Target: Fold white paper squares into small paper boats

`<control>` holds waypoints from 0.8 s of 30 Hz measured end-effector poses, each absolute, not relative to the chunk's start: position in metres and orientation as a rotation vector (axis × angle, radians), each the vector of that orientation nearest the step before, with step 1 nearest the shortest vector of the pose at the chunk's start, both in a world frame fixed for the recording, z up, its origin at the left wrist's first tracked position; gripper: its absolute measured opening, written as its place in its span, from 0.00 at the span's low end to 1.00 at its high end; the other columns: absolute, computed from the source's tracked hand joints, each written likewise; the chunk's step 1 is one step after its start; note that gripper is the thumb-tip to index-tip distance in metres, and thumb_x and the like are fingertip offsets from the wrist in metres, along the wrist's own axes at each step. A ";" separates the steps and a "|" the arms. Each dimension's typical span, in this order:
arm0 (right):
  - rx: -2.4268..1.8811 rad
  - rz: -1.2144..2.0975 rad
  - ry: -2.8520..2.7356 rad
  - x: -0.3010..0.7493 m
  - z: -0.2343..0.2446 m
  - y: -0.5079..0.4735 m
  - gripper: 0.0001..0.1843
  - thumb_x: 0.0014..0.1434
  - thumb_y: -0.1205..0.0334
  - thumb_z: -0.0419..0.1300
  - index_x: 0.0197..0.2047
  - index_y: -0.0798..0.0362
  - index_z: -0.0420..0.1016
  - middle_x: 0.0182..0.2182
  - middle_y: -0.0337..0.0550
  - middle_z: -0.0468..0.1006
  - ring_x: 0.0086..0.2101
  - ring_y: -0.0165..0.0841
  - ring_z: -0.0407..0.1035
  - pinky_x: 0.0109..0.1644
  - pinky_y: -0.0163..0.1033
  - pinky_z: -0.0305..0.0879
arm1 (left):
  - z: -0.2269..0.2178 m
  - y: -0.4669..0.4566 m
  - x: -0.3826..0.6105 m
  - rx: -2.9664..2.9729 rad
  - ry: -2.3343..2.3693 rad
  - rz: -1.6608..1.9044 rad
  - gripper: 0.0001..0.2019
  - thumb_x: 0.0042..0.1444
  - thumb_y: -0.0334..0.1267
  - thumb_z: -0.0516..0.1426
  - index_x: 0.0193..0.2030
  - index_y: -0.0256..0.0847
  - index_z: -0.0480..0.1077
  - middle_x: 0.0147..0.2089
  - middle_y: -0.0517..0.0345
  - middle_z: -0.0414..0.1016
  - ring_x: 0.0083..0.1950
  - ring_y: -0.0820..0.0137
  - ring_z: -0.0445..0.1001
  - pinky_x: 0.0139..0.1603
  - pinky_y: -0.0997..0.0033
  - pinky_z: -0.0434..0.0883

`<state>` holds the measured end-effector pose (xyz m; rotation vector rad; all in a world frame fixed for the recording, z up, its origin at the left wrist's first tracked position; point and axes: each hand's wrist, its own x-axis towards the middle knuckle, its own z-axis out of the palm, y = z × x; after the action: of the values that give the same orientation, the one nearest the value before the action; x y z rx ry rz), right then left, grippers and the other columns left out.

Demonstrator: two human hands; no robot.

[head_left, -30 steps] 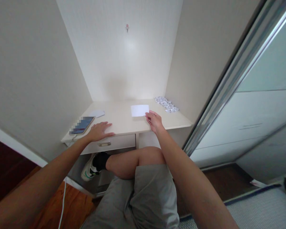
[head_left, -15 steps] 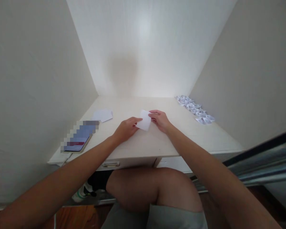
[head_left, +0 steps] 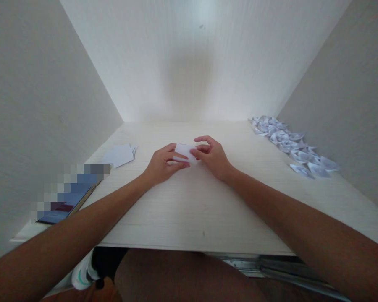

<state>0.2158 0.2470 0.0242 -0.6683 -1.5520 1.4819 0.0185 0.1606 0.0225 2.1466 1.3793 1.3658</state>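
Note:
A small white piece of paper (head_left: 184, 150) is between my two hands, just over the middle of the desk. My left hand (head_left: 164, 161) grips its left side, fingers on top and thumb near the lower edge. On the right side, my right hand (head_left: 212, 155) pinches the paper with its thumb and a finger, while its index finger stretches out above. The paper looks folded, though my fingers hide part of it.
On the white desk (head_left: 176, 209) a stack of white paper sheets (head_left: 118, 155) lies at the left. A partly blurred tablet or phone (head_left: 72, 195) rests at the left edge. Several folded paper pieces (head_left: 290, 142) are piled along the right wall. Walls enclose the back and sides.
The paper, earlier upright and flatter, now lies wider than tall and appears folded. My right index finger has lifted off. The view has come closer to the desk.

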 end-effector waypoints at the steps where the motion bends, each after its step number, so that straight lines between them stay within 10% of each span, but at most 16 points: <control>1: -0.647 1.476 -1.546 0.217 0.026 0.247 0.19 0.53 0.61 0.73 0.47 0.49 0.73 0.26 0.32 0.82 0.27 0.28 0.73 0.32 0.34 0.67 | 0.025 0.162 0.022 2.086 1.403 1.402 0.07 0.58 0.44 0.70 0.39 0.45 0.86 0.45 0.52 0.84 0.42 0.65 0.83 0.38 0.70 0.78; 9: -0.463 1.516 -1.592 0.213 0.033 0.238 0.26 0.49 0.52 0.79 0.44 0.48 0.72 0.42 0.39 0.82 0.35 0.30 0.79 0.36 0.33 0.73 | 0.035 0.157 0.029 1.618 1.604 1.577 0.17 0.50 0.50 0.74 0.31 0.38 0.81 0.29 0.58 0.81 0.26 0.70 0.78 0.25 0.72 0.77; 20: -0.580 1.403 -1.622 0.208 0.025 0.235 0.10 0.56 0.57 0.73 0.34 0.52 0.79 0.28 0.37 0.80 0.29 0.28 0.75 0.31 0.33 0.76 | 0.022 0.163 0.028 1.495 1.281 1.585 0.34 0.51 0.46 0.74 0.62 0.44 0.67 0.36 0.63 0.78 0.33 0.69 0.81 0.27 0.71 0.84; 24: -0.576 1.406 -1.585 0.211 0.030 0.233 0.11 0.53 0.63 0.74 0.38 0.51 0.78 0.27 0.34 0.80 0.27 0.27 0.74 0.29 0.32 0.74 | 0.022 0.163 0.026 1.498 1.300 1.636 0.23 0.55 0.50 0.71 0.52 0.41 0.76 0.28 0.67 0.71 0.29 0.73 0.77 0.31 0.69 0.87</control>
<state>0.2114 0.2330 0.0295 -0.5762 -1.5847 1.4064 0.0261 0.1632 0.0215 1.4977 1.2998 1.6361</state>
